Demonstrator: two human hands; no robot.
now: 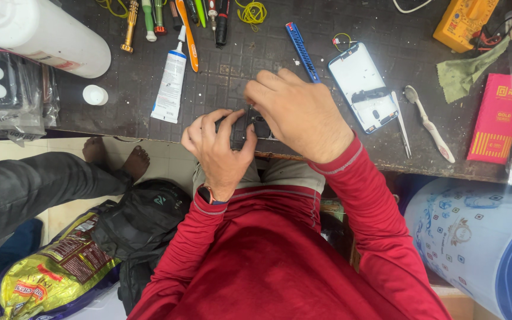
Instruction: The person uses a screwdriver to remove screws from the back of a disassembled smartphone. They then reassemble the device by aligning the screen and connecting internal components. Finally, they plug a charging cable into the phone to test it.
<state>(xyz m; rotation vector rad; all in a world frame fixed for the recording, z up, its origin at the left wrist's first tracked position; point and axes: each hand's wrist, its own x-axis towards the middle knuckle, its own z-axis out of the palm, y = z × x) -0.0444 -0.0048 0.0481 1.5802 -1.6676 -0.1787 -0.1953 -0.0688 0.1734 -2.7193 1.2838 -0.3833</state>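
Both my hands work over a small dark phone part (255,125) at the near edge of the dark workbench (220,71). My left hand (217,148) grips its left side with curled fingers. From the right and above, my right hand (297,112) covers it, fingers pressed down on it. Most of the part is hidden under the hands. I wear red sleeves and a watch on the left wrist.
A white phone back shell (364,87) lies right of my hands, with tweezers (402,123) and a toothbrush (429,123). A blue tool (302,51), glue tube (170,83), screwdrivers (188,24), a yellow meter (464,22) and pink box (498,118) lie around. Another person's leg (37,189) is at left.
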